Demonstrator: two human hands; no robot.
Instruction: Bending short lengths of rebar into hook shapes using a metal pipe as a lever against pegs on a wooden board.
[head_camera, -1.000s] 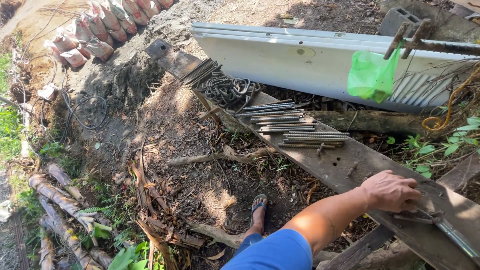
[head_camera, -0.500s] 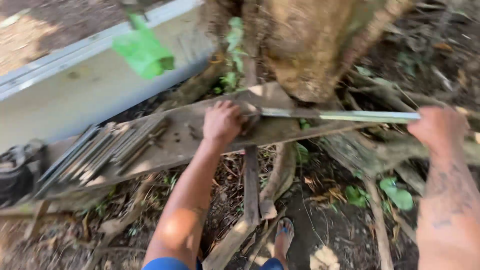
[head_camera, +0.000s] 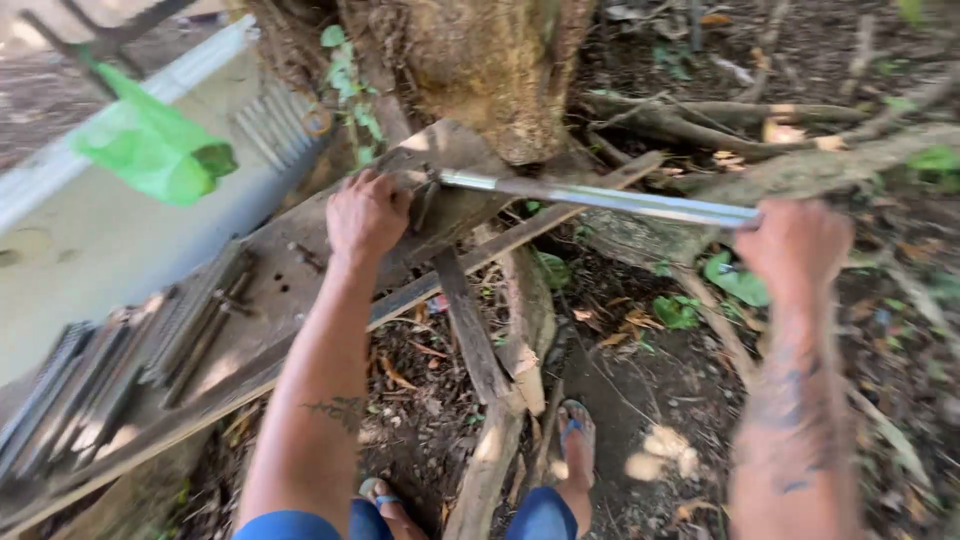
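- Both hands sit lower in view than half a second ago.
- Metal strip (head_camera: 610, 200): long, stiff, likely light; lies across plank bench (head_camera: 300, 290).
- Right hand (head_camera: 795, 245) clamped on strip's outer end.
- Left hand (head_camera: 368, 213) curled on bench, beside strip's inner end.

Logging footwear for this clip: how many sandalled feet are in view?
2. One blue-strapped sandalled foot stands on the dirt right of the slanting wooden plank; the other shows at the bottom edge, left of it, partly cut off.
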